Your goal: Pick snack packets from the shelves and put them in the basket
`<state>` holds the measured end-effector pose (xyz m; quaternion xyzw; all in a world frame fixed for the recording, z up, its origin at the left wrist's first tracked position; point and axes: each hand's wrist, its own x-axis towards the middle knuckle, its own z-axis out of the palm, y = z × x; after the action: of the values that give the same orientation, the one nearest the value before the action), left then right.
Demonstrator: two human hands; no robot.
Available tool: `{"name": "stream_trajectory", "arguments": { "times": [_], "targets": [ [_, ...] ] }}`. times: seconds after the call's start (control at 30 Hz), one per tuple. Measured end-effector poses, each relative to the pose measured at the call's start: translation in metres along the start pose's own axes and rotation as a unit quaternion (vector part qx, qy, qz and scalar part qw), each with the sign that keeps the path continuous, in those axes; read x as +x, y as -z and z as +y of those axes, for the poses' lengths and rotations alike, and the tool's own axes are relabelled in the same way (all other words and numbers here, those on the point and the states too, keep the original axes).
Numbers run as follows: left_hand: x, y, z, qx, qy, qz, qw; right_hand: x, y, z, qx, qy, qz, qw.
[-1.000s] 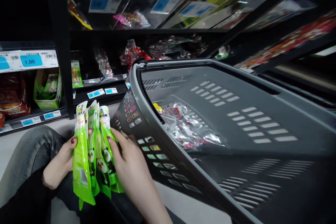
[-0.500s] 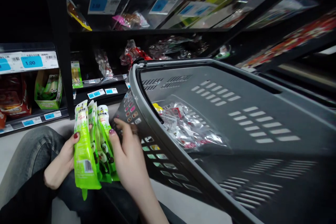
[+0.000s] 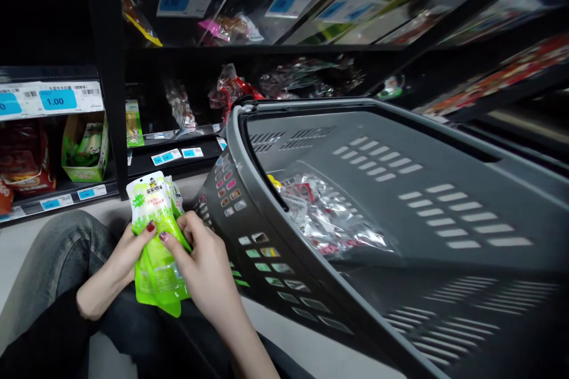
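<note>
Several green-and-white snack packets (image 3: 155, 249) are stacked together in front of me, above my lap. My left hand (image 3: 118, 257) is closed on their left side, its thumb with red nail lying across the front. From the right, my right hand (image 3: 202, 260) grips the same stack, thumb on the front and fingers behind the edge. The packets at the back are mostly hidden by the front one. Just right of my right hand stands a grey shopping basket (image 3: 302, 237), with clear plastic packages (image 3: 329, 213) lying inside it.
A dark shelf unit with price labels (image 3: 71, 99) rises ahead. On its lower left shelf sits a green open box (image 3: 85, 148) of similar packets, and a single packet (image 3: 134, 123) stands to its right. My bent knee (image 3: 66, 243) is at left.
The fanned packets have been brought together into a tighter stack with the front face turned toward me. My right hand has closed onto them. The view has shifted slightly.
</note>
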<state>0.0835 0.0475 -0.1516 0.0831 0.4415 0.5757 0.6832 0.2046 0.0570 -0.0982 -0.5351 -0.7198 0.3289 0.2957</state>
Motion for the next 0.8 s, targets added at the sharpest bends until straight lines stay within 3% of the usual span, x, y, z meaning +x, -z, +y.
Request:
{"name": "stream_trajectory", "arguments": {
  "times": [0.17,0.3,0.43,0.53,0.67,0.8],
  "targets": [
    [0.004,0.002,0.004,0.007,-0.009,-0.01,1.0,0.001,-0.005,0.006,0.178,-0.016,0.093,0.98],
    [0.005,0.003,0.012,0.003,-0.004,0.006,1.0,0.0,0.001,0.006,0.347,-0.017,0.172,0.922],
    [0.007,0.005,0.015,-0.009,-0.003,-0.008,1.0,-0.001,0.012,0.004,0.478,-0.03,0.142,0.866],
    [0.008,0.006,0.015,-0.004,-0.005,-0.005,1.0,-0.004,0.015,0.001,0.524,-0.041,0.117,0.842],
    [0.008,0.006,0.014,0.013,-0.008,-0.012,1.0,-0.007,0.015,-0.005,0.537,-0.031,0.11,0.836],
    [0.007,0.005,0.014,0.026,-0.009,-0.015,1.0,-0.008,0.017,-0.008,0.5,-0.002,0.113,0.858]
  ]
}}
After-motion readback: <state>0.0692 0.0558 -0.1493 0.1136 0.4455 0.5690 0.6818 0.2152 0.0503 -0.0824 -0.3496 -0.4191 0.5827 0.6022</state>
